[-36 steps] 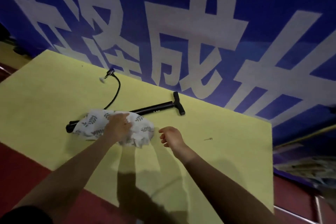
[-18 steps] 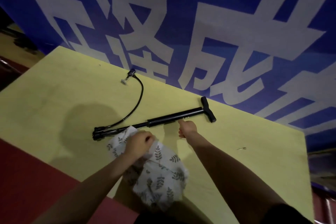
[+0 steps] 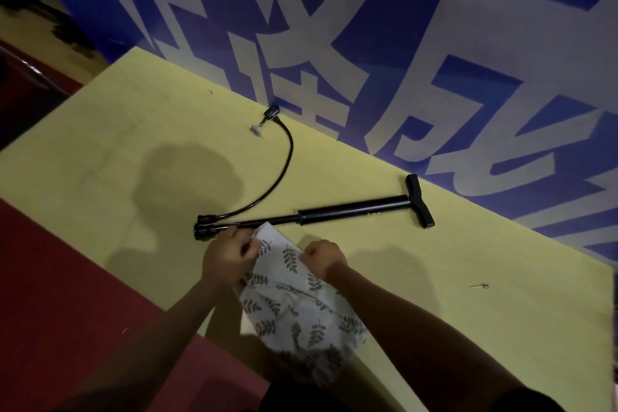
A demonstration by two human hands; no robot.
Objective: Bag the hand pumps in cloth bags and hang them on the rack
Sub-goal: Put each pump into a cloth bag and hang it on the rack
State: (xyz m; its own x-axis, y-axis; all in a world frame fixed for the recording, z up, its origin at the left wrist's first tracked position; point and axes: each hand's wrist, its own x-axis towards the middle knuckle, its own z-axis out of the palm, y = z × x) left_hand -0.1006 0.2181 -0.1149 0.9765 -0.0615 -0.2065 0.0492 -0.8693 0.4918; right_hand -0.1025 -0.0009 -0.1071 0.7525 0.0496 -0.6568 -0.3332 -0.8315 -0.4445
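both hands pinch the cloth bag at its top edge, left hand and right hand at opposite sides. the bag is soft and floppy, so take the mouth hem. just beyond the knuckles lies the hand pump, rigid; grab the barrel. half a second ago the right hand reached toward the pump.

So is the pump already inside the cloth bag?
No, the pump lies bare on the table, and both hands hold the bag beside it.
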